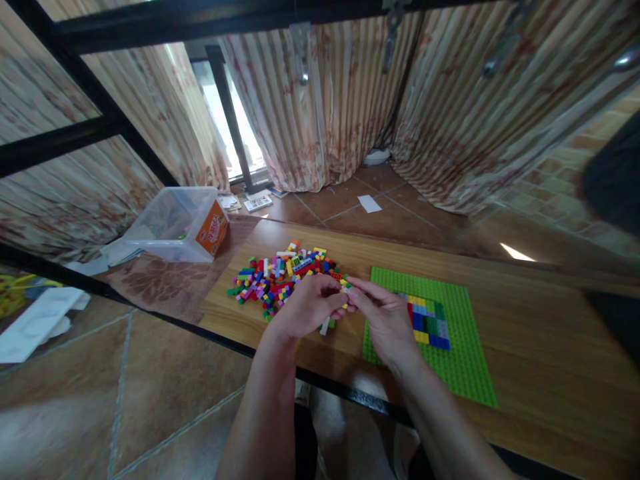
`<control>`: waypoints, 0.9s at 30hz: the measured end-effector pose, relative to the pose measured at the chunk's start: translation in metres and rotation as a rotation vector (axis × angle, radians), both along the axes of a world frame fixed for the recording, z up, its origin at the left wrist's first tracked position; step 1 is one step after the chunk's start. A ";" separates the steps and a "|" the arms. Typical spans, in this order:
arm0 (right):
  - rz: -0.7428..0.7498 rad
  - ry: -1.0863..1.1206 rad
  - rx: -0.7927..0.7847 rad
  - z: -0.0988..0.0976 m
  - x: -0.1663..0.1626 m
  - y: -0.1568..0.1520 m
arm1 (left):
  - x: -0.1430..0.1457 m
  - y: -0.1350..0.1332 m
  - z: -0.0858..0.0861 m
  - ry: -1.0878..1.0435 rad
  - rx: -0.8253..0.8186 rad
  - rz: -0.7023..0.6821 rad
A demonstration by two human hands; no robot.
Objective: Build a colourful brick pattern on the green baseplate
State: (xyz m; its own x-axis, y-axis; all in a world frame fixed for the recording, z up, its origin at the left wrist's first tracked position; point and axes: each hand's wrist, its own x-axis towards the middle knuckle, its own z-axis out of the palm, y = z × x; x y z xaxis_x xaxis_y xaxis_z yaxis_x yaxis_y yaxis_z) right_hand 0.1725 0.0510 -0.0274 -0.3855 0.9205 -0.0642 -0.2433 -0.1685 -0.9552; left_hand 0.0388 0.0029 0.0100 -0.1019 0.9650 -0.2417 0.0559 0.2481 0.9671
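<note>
Over the wooden tabletop [525, 347], left hand [305, 308] and right hand [386, 319] pinch a small brick [345, 288]; striped curtains [450, 120] hang far beyond tiled floor [150, 387].

Bricks [280, 277]: hard plastic, bright and glossy.
Baseplate [467, 367]: green plastic, studded, matt.
Desk [540, 333]: wood grain, smooth, soft sheen.
Box [173, 223]: clear plastic, shiny.
Curtains [325, 100]: pleated cloth, matt.
Floor [165, 387]: glazed tile, catching light.
Frame [65, 137]: black metal, painted.
</note>
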 end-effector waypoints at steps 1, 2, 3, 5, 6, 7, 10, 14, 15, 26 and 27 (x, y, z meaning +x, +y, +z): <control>-0.003 0.003 -0.010 -0.001 0.000 0.000 | 0.000 0.001 -0.001 -0.004 -0.010 0.008; -0.002 0.010 -0.023 -0.002 0.001 0.000 | 0.000 0.001 -0.002 -0.017 -0.022 0.016; -0.001 0.020 -0.039 -0.002 0.001 0.000 | 0.000 0.001 -0.002 -0.038 -0.034 0.026; 0.004 0.048 -0.087 -0.003 0.001 -0.001 | 0.000 0.000 -0.002 -0.092 -0.059 0.047; 0.007 0.065 -0.115 -0.003 0.001 -0.001 | -0.001 0.000 -0.002 -0.115 -0.069 0.055; 0.009 0.083 -0.141 -0.002 0.001 -0.001 | -0.001 -0.001 -0.002 -0.133 -0.074 0.063; 0.019 0.119 -0.182 -0.001 0.002 0.000 | -0.003 -0.002 -0.001 -0.152 -0.070 0.069; -0.013 -0.005 -0.093 -0.005 0.008 0.006 | -0.008 -0.005 0.001 -0.147 -0.063 0.102; -0.034 -0.100 -0.017 -0.007 0.011 0.009 | -0.010 -0.006 0.002 -0.147 -0.060 0.116; 0.063 -0.759 0.735 -0.025 0.015 0.002 | -0.015 -0.007 -0.004 -0.133 -0.064 0.106; 0.085 -0.747 0.715 -0.025 0.015 0.002 | -0.016 -0.006 -0.005 -0.115 -0.060 0.093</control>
State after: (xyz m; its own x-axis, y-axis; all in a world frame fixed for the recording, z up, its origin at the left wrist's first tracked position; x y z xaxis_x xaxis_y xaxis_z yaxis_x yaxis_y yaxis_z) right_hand 0.1878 0.0532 -0.0520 -0.5369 0.8096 0.2370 0.4382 0.5077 -0.7418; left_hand 0.0232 -0.0035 0.0051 -0.1585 0.9361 -0.3140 -0.0801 0.3048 0.9491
